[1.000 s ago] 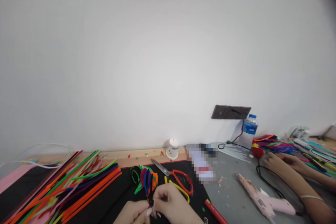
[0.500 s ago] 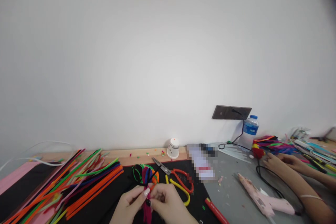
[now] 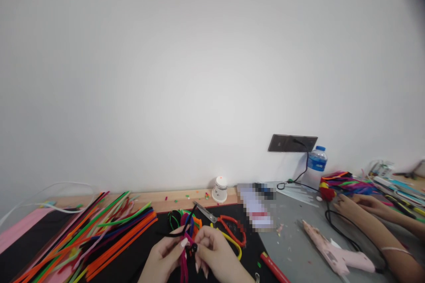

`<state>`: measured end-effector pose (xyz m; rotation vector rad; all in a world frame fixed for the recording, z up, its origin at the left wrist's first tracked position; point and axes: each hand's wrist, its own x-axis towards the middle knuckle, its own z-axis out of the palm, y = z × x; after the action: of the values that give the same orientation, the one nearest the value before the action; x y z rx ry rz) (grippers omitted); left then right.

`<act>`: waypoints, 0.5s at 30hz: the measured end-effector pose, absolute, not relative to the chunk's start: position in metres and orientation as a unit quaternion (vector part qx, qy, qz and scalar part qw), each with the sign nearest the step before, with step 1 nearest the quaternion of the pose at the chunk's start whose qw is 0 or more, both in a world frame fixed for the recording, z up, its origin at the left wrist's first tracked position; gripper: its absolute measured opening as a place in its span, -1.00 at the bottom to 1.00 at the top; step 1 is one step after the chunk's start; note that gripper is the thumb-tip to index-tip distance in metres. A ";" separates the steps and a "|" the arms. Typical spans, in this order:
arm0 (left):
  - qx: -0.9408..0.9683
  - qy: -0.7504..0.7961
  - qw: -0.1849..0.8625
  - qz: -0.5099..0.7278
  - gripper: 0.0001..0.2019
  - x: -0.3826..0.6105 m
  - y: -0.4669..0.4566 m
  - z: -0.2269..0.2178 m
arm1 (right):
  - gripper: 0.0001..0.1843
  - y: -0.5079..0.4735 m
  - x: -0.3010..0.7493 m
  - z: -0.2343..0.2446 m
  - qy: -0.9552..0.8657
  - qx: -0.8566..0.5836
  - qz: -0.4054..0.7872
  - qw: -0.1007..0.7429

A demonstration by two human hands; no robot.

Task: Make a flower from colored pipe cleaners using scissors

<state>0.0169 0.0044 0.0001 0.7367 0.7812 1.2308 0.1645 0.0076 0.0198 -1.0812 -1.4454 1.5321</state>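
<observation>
Low in the middle of the view, my left hand [image 3: 164, 258] and my right hand [image 3: 215, 256] meet, both pinched on a small piece made of pipe cleaners [image 3: 186, 247]. A magenta stem hangs down from it and a thin black pipe cleaner [image 3: 181, 230] sticks out up and to the left. Just behind my fingers lies a bundle of bent green, blue and orange loops [image 3: 186, 221] on the black mat [image 3: 142, 247].
Long pipe cleaners [image 3: 99, 234] in many colours fan out at left. Red-handled scissors [image 3: 226, 225], a yellow loop, a red stick [image 3: 272, 267], a white cup [image 3: 219, 189], a pink glue gun [image 3: 335, 254] with cable and a water bottle [image 3: 315, 166] lie right. Another person's arms [image 3: 372, 221] rest at far right.
My hands have risen slightly from the bottom edge with the piece. The black pipe cleaner now sticks out to the upper left, and the magenta stem hangs between my hands.
</observation>
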 end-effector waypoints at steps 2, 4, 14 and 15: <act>0.324 0.350 0.688 0.547 -0.68 0.018 0.002 0.005 | -0.96 0.009 0.166 0.021 -0.559 -0.433 0.594 0.383; 0.311 0.337 0.704 0.543 -0.71 0.017 0.001 0.008 | -0.94 0.010 0.167 0.023 -0.551 -0.442 0.591 0.390; 0.261 0.225 0.824 0.449 -0.63 -0.001 0.000 0.013 | -0.76 0.016 0.174 0.023 -0.520 -0.451 0.595 0.415; 0.260 0.218 0.836 0.432 -0.64 -0.003 0.000 0.014 | -0.77 0.016 0.174 0.023 -0.520 -0.452 0.595 0.414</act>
<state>-0.0028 0.0003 0.0143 0.5506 0.4607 0.9149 0.1739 0.0158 0.0231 -1.1354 -1.3081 1.4951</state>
